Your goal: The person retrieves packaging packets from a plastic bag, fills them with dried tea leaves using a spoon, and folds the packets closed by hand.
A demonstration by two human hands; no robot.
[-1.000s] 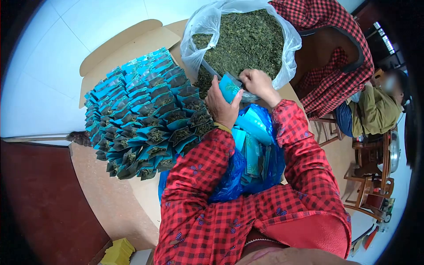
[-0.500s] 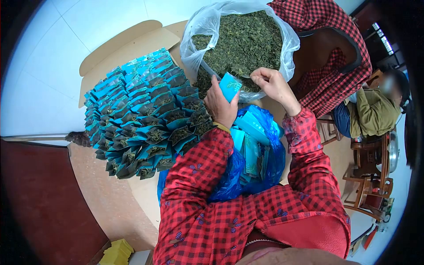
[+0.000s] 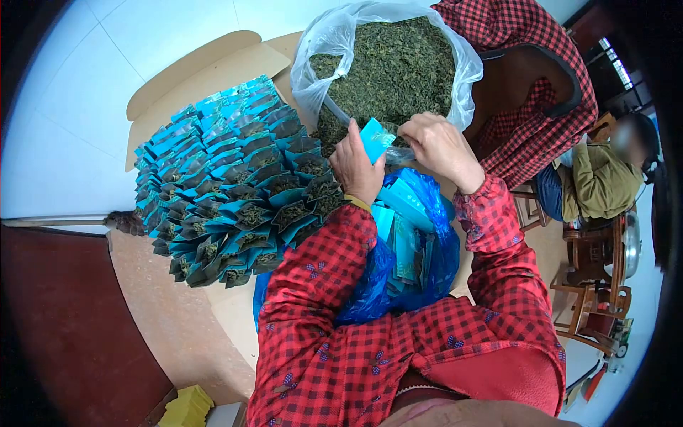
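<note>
- The left hand (image 3: 358, 169) grasped a blue packet (image 3: 376, 141) at the centre, beside the clear bag (image 3: 466, 67) of dried leaves (image 3: 402, 71).
- The right hand (image 3: 442, 148) was curled near the packet's mouth; its grip could not be told.
- Left of centre, many standing packets (image 3: 245, 186) showed leaves at their mouths.
- More packets (image 3: 407, 245) lay in the blue bag (image 3: 446, 245), lower centre, apparently unfilled.

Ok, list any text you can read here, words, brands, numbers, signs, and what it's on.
No legible text.
Blue packet in the left hand: pale print, too small and blurred to read.
Packets in the blue bag: faint markings, unreadable.
Standing filled packets: nothing readable.
Clear plastic bag: no lettering I can make out.
</note>
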